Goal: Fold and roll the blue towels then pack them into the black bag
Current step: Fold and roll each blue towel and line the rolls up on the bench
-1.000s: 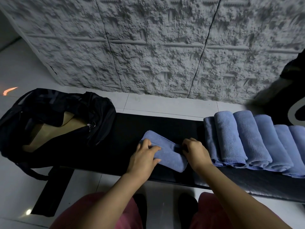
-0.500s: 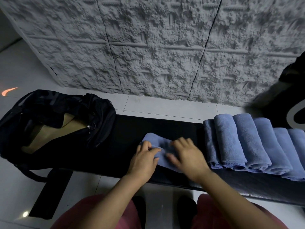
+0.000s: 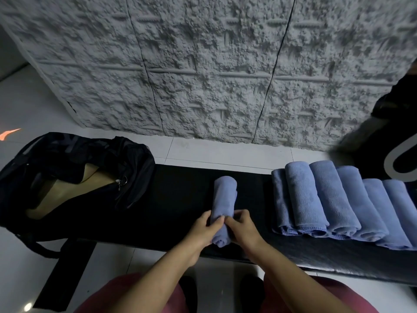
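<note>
hands: my left hand [image 3: 204, 230] and right hand [image 3: 242, 229] both pinch the rolled blue terry towel [image 3: 223, 204] on the black padded bench [image 3: 180, 199]; the roll's near end looks loose, i think.

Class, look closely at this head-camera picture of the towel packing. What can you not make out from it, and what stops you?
1. Inside of the black bag: only tan lining shows; its flap and shadow hide the rest, so packed towels cannot be told.
2. Row of rolled towels: cut by the right edge, count uncertain.
3. Near end of the rolled towel: covered by left hand and right hand.
4. Dark object at right: blurred, cropped.
</note>
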Available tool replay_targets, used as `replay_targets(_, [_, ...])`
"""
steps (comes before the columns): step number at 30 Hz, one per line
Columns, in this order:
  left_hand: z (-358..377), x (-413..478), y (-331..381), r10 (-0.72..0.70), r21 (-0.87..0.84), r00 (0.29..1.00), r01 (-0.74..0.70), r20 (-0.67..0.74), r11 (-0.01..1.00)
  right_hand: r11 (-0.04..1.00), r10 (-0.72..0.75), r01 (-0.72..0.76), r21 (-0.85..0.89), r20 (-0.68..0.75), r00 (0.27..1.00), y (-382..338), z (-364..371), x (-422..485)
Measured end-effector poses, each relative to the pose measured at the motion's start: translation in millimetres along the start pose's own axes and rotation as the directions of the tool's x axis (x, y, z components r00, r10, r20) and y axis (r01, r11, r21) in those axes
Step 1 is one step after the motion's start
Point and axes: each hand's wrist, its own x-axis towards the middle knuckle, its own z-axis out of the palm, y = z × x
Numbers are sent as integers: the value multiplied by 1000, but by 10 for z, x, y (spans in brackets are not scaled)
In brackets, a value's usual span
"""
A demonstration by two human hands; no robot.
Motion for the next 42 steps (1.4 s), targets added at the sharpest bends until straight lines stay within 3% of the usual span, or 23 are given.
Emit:
replay_targets(3, [-68, -39, 85, 52, -94, 991, -40, 127, 995, 972, 38, -47, 230, 46, 998, -76, -63, -46])
replay_targets(6, [-138, -95, 204, 47, -164, 994, -30, 100, 986, 981, -4, -11, 194, 75, 997, -207, -150, -116])
replay_targets(8, [-231, -135, 329, 18, -298, 993, 19, 121, 954, 991, -63, 68, 112, -50, 997, -324, -236, -124])
replay_targets(11, [-401, -244, 495, -8, -450, 956, 146, 294, 881, 924, -92, 171, 341, -233, 968, -513, -427, -183])
replay_targets(15, [-544, -318, 574, 37, -401, 895, 162, 444, 902, 735, -29, 35, 677, -21, 999, -559, -514, -359])
replay_targets(19, [-629, -291, 608, -46, -351, 947, 163, 319, 922, 689, -16, -125, 714, 187, 982, -594, -533, -507])
replay_targets(21, [-652, -275, 622, -83, -376, 976, 155, 202, 913, 737, -12, -155, 658, 242, 970, -645, -623, -581])
replay_targets(25, [-546, -226, 633, -85, -453, 990, 126, 109, 883, 896, -1, -115, 428, 261, 965, -637, -876, -715])
replay_targets(29, [-170, -177, 823, -34, -429, 995, 71, 94, 901, 907, 5, -102, 410, 230, 973, -567, -1235, -894])
replay_targets(33, [541, -73, 1213, 119, -418, 987, -65, 105, 906, 843, -58, -10, 537, 109, 992, -470, -1747, -1116])
replay_targets(36, [1225, 69, 1499, 230, -304, 955, -167, 185, 938, 844, -80, 138, 518, -133, 988, -312, -2134, -1256])
replay_targets(42, [2540, 437, 1922, 328, 44, 914, -348, 239, 936, 883, -89, 336, 329, -585, 806, -81, -2779, -1308])
